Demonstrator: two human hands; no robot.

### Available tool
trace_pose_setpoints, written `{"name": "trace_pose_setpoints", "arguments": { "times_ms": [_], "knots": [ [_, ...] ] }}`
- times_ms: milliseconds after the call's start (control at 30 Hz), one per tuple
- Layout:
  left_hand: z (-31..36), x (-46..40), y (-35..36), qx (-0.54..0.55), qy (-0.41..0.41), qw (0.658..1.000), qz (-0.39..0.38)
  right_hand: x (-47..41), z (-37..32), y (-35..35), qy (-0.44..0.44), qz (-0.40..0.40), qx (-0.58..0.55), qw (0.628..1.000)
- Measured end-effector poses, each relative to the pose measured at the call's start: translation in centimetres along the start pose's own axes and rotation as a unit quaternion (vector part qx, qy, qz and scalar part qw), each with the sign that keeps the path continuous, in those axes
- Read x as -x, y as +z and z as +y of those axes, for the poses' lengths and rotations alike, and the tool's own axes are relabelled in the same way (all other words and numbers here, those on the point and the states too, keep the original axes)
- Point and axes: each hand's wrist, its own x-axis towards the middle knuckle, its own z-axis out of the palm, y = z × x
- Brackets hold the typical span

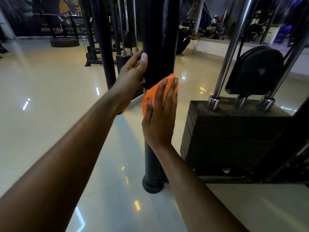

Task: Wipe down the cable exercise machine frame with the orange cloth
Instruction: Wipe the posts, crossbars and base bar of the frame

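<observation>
At centre, nearest the viewer, two bare forearms reach forward over a glossy pale tiled floor [50, 84] that mirrors small ceiling lights. The right hand [159, 118] lies with straight fingers flat over the orange cloth [151, 96], pressing it against the black frame post [158, 39]; the cloth sits bunched between palm and post, about midway up the visible length of the post. The post's long axis runs vertically, from a round black foot [152, 185] on the floor up out of view at the top. The left hand [132, 74] grasps the left side of the same post just above the cloth, thumb on the near face, the other fingers curled round behind.

To the right, near the post, stands a black weight stack [234, 136] with chrome guide rods [234, 47] rising from its top plate and a black pulley housing [254, 71] between them. Farther left, more dark machine uprights [103, 39] and a large tyre [65, 42] rest on the floor. At the far side, a dark wall carries indistinct graphics, and a mirror at right reflects blurred equipment.
</observation>
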Motion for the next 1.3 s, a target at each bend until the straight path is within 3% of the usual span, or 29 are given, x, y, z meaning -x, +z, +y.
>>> {"name": "trace_pose_setpoints", "arguments": {
  "times_ms": [167,267,400,500,700,933,1133,1300],
  "knots": [
    [-1.3,1.3,0.0,0.001,0.018,1.0,-0.017,10.0,4.9,2.5,0.001,-0.082,0.109,0.991],
    [-3.9,2.7,-0.5,0.009,-0.004,0.999,-0.032,10.2,5.4,2.2,-0.017,-0.107,0.115,0.987],
    [-7.4,4.6,-0.6,0.015,-0.059,0.998,-0.03,5.0,2.4,1.7,0.006,-0.057,0.04,0.998],
    [-8.6,5.2,-0.8,0.019,-0.073,0.997,-0.031,5.1,3.0,2.6,-0.014,-0.03,0.059,0.998],
    [-9.9,5.5,-0.2,0.044,-0.073,0.996,-0.024,13.1,8.6,3.4,-0.061,-0.134,0.129,0.981],
    [-11.9,4.9,-0.6,0.046,-0.068,0.996,-0.046,6.7,5.7,2.5,-0.05,-0.058,0.039,0.996],
    [-13.3,5.4,0.0,0.047,-0.061,0.996,-0.047,14.0,9.0,4.4,-0.028,-0.113,0.111,0.987],
    [-13.5,5.2,-0.2,0.065,-0.074,0.994,-0.046,8.1,5.9,2.8,-0.056,-0.081,0.065,0.993]
  ]
}}
